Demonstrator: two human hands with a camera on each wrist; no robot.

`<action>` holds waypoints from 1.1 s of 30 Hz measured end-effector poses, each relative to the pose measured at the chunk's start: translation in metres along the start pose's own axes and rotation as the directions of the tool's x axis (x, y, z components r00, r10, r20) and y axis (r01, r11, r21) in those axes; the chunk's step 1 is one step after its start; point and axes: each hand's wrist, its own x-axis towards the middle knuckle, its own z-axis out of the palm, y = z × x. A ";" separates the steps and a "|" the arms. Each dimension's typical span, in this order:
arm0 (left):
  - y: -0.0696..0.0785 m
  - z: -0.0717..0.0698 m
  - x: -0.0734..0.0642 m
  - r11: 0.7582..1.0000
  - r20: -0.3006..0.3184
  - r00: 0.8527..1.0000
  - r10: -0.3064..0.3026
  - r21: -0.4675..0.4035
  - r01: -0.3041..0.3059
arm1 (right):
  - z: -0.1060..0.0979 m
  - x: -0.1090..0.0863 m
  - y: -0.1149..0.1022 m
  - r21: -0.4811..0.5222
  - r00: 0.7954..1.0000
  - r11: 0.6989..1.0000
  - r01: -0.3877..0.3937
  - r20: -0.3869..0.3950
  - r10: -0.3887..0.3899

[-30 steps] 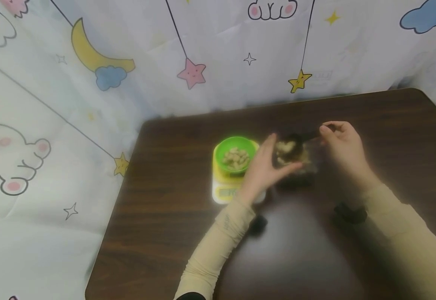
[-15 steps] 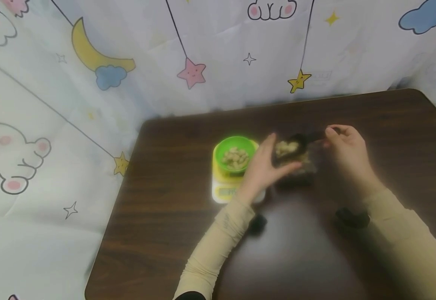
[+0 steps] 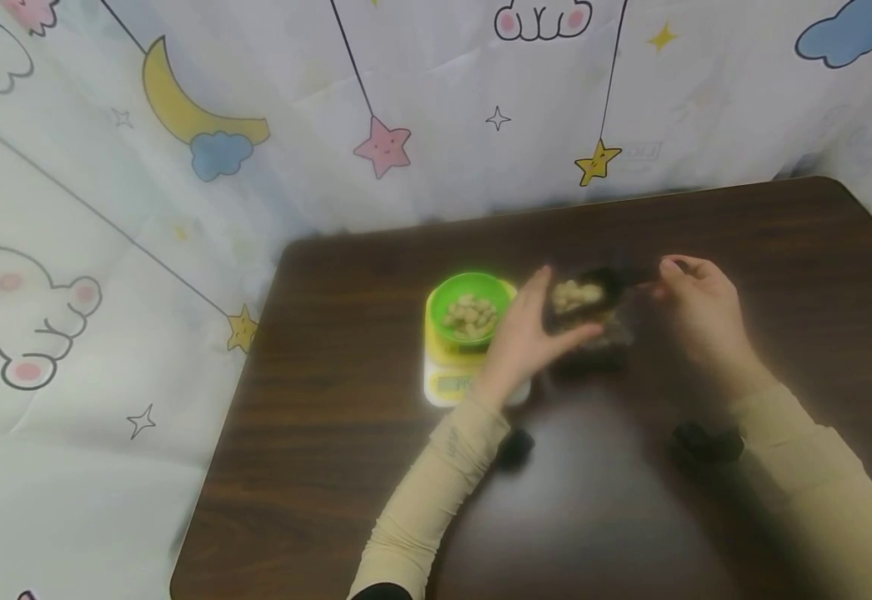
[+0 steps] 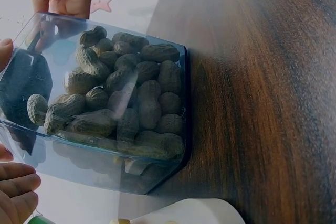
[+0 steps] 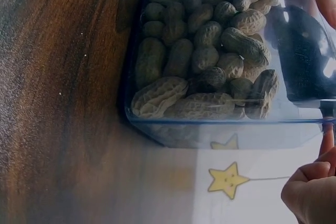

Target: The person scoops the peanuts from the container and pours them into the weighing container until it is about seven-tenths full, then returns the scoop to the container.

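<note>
I've got the right grip [image 3: 702, 304] pinching the scoop [image 5: 302, 61] by its handle; left grip [image 3: 522, 346] is spread, fingers straight, alongside the box [image 5: 210, 123]. Scoop sits inside the box near the rim, over the peanuts [image 5: 241, 45]; can't tell its load, head view's blurred there. Box is upright on the counter [image 3: 316, 333], right of frame centre. Green bowl [image 3: 469, 285], also with peanuts, rides the scale [image 3: 436, 358], centre frame, just beside left grip. Risks, my call: a low or tilted lift could snag scoop on rim and spill; loose left hold may let box slide; left grip could bump bowl.
</note>
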 end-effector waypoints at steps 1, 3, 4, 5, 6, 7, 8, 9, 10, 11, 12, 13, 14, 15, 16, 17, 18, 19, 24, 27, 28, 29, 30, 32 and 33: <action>0.000 0.000 0.000 1.000 0.000 1.000 0.000 0.001 0.000 | 0.000 0.000 0.000 0.012 1.000 1.000 -0.005 -0.003 0.005; 0.000 0.000 0.000 1.000 0.000 1.000 0.001 0.003 -0.001 | -0.001 -0.001 0.000 0.025 1.000 1.000 -0.013 -0.011 0.013; 0.000 0.000 0.000 1.000 0.000 1.000 0.000 0.003 0.000 | 0.000 -0.002 0.000 0.036 1.000 0.999 -0.015 -0.012 0.015; 0.000 0.000 0.000 1.000 0.001 1.000 -0.001 0.003 0.001 | 0.000 -0.002 0.000 0.046 1.000 0.999 -0.015 -0.014 0.016; 0.000 0.001 0.000 1.000 0.001 1.000 -0.001 0.003 0.001 | 0.000 -0.002 0.000 0.052 1.000 0.999 -0.015 -0.017 0.016; 0.000 0.001 0.000 1.000 0.002 1.000 -0.003 0.002 0.003 | 0.000 -0.003 0.000 0.056 1.000 0.998 -0.017 -0.021 0.018; 0.000 0.001 0.000 1.000 0.002 1.000 -0.004 0.002 0.004 | 0.000 -0.003 0.001 0.057 0.999 0.998 -0.018 -0.025 0.019; 0.000 0.001 -0.001 1.000 0.003 1.000 -0.006 0.000 0.006 | 0.000 -0.003 0.001 0.057 0.999 0.998 -0.019 -0.029 0.021; 0.000 0.001 -0.001 1.000 0.003 1.000 -0.009 0.001 0.009 | 0.000 -0.004 0.001 0.065 0.999 0.998 -0.021 -0.031 0.023; 0.000 0.001 -0.002 1.000 0.003 1.000 -0.012 0.002 0.012 | 0.000 -0.004 0.001 0.072 0.999 0.997 -0.023 -0.034 0.026; 0.000 0.001 -0.002 1.000 0.002 1.000 -0.015 0.002 0.015 | 0.000 -0.004 0.002 0.072 0.999 0.997 -0.026 -0.036 0.029; 0.000 0.001 -0.002 1.000 0.001 1.000 -0.017 0.003 0.017 | 0.000 -0.004 0.002 0.083 0.999 0.996 -0.028 -0.034 0.031; 0.000 0.001 -0.003 1.000 0.000 1.000 -0.018 0.005 0.018 | 0.000 -0.004 0.002 0.095 0.999 0.995 -0.025 -0.032 0.028; 0.000 0.001 -0.003 1.000 -0.002 1.000 -0.018 0.006 0.018 | 0.000 -0.004 0.002 0.110 0.999 0.994 -0.023 -0.026 0.026; 0.000 0.001 -0.003 1.000 -0.005 1.000 -0.017 0.008 0.017 | 0.000 -0.004 0.003 0.137 1.000 0.990 -0.018 -0.020 0.021; 0.000 0.001 -0.002 1.000 -0.007 1.000 -0.016 0.009 0.016 | 0.001 -0.003 0.003 0.165 1.000 0.986 -0.012 -0.013 0.014; 0.001 0.001 -0.002 1.000 -0.010 1.000 -0.012 0.011 0.012 | 0.001 -0.003 0.003 0.185 1.000 0.983 -0.005 -0.008 0.007; 0.001 0.001 -0.002 1.000 -0.012 1.000 -0.010 0.011 0.010 | 0.001 -0.003 0.003 0.210 1.000 0.978 0.000 -0.002 0.000; 0.001 0.002 -0.001 1.000 -0.011 1.000 -0.003 -0.003 0.003 | 0.002 -0.001 0.001 0.209 1.000 0.978 0.016 -0.002 -0.016; 0.002 0.002 -0.001 1.000 -0.007 1.000 -0.001 -0.003 0.001 | 0.002 -0.002 0.000 0.190 1.000 0.982 0.015 0.001 -0.015; 0.002 0.002 -0.001 1.000 -0.006 1.000 -0.001 -0.001 0.001 | 0.002 -0.002 -0.001 0.186 1.000 0.982 0.015 0.001 -0.016; 0.002 0.002 -0.001 1.000 -0.006 1.000 -0.002 0.000 0.002 | 0.001 -0.002 -0.001 0.206 1.000 0.978 0.014 0.006 -0.016; 0.002 0.002 -0.001 1.000 -0.005 1.000 -0.002 0.005 0.002 | 0.001 -0.002 -0.001 0.217 1.000 0.976 0.013 0.010 -0.015; 0.002 0.002 -0.001 1.000 -0.004 1.000 -0.004 0.009 0.005 | 0.001 -0.002 -0.001 0.225 1.000 0.974 0.016 0.010 -0.018; 0.003 0.002 -0.001 1.000 -0.004 1.000 -0.005 0.013 0.005 | 0.001 -0.002 -0.002 0.228 1.000 0.973 0.019 0.009 -0.022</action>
